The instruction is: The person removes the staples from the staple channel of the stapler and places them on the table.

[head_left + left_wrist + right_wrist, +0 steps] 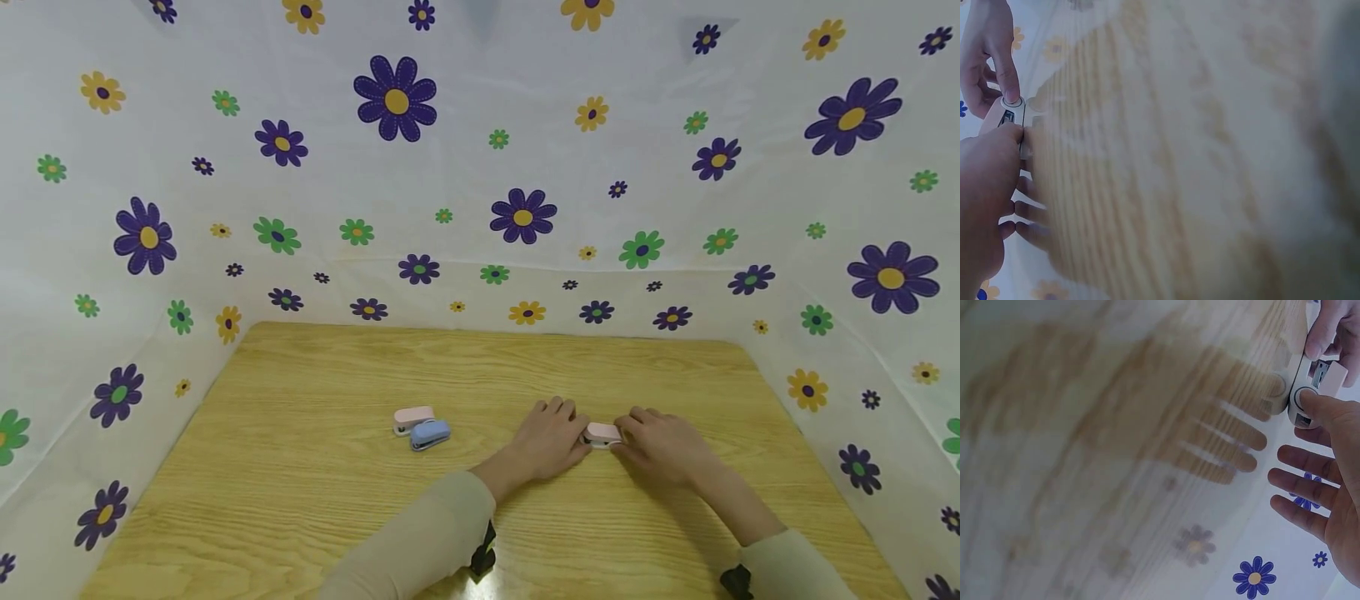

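Note:
A small pink stapler with a pale base (603, 434) is between the two hands, right of the table's middle. My left hand (550, 440) holds one end of it between thumb and fingers. At the opposite end my right hand (667, 447) pinches it, the thumb (1325, 406) lying against the round mark on its base, while the other fingers stretch out straight. In the right wrist view the stapler (1334, 376) is right at the tabletop; I cannot tell whether its full length touches. To the left, another pink stapler (413, 417) sits against a blue stapler (431, 433).
The wood-grain table (315, 500) is glossy and mirrors the fingers in both wrist views. A white flower-print cloth (450, 175) walls it in at the back and on both sides. Dark straps show at both sleeve cuffs (457, 500).

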Available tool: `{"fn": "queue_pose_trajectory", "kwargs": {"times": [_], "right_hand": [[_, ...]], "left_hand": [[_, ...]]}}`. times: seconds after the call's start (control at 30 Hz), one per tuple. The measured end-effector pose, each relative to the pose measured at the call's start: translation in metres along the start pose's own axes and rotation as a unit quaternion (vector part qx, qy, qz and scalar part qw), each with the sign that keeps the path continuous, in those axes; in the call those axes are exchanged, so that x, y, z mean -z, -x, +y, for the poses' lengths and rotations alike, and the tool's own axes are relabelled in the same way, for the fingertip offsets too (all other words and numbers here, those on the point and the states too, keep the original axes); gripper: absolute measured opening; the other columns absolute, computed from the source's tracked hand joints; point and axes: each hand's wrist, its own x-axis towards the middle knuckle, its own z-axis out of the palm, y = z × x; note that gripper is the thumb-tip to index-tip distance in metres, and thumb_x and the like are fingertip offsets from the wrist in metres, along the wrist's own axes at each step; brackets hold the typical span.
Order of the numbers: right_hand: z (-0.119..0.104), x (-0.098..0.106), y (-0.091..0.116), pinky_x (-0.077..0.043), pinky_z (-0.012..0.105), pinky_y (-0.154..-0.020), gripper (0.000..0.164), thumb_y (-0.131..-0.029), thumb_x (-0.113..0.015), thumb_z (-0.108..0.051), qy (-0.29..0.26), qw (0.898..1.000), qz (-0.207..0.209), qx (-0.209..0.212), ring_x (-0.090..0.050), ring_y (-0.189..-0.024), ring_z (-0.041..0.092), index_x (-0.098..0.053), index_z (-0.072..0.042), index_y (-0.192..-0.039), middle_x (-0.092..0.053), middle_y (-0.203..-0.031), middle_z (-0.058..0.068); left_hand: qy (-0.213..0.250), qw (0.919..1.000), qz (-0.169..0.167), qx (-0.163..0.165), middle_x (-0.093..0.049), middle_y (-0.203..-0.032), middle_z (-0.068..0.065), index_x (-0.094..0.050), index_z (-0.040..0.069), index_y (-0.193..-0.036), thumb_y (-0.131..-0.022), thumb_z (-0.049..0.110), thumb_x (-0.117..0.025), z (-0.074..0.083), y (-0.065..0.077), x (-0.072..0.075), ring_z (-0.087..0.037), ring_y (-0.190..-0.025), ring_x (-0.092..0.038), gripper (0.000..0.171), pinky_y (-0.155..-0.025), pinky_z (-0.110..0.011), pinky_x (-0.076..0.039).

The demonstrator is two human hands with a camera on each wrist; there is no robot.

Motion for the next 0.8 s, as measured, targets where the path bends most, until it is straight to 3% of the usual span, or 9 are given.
{"fn": "queue_pose_trajectory", "kwargs": {"times": [0.3,0.57,0.8], "right_hand": [[-0.001,-0.007,-0.001,-0.055,0.032,-0.067,0.027,-0.095,-0.078,-0.032,-0.022,0.999,0.037,-0.006,-0.065,-0.084,0.014,-0.073,-0.012,-0.113,-0.069,-0.102,0.001],[-0.005,-0.013,-0.009,-0.056,0.030,-0.067,0.026,-0.090,-0.084,-0.029,-0.023,0.997,0.072,0.018,-0.062,-0.080,0.012,-0.074,-0.011,-0.106,-0.068,-0.098,0.001],[-0.010,-0.010,-0.013,-0.055,0.029,-0.068,0.026,-0.089,-0.086,-0.026,-0.012,0.997,0.072,0.034,-0.060,-0.080,0.011,-0.074,-0.011,-0.107,-0.065,-0.098,-0.001]], "left_hand": [[-0.009,0.9999,0.005,0.009,-0.061,-0.116,0.007,-0.062,0.032,-0.120,-0.108,0.057,-0.050,0.002,0.002,-0.001,-0.012,-0.107,-0.055,0.031,-0.089,-0.029,-0.046],[-0.016,0.9998,0.006,0.014,-0.060,-0.116,0.006,-0.061,0.030,-0.119,-0.109,0.056,-0.049,0.004,0.002,-0.003,-0.012,-0.105,-0.054,0.031,-0.089,-0.030,-0.047],[-0.028,0.9994,-0.003,0.019,-0.061,-0.120,0.006,-0.060,0.029,-0.122,-0.109,0.056,-0.047,0.007,0.003,0.000,-0.013,-0.110,-0.055,0.033,-0.092,-0.031,-0.048]]}}
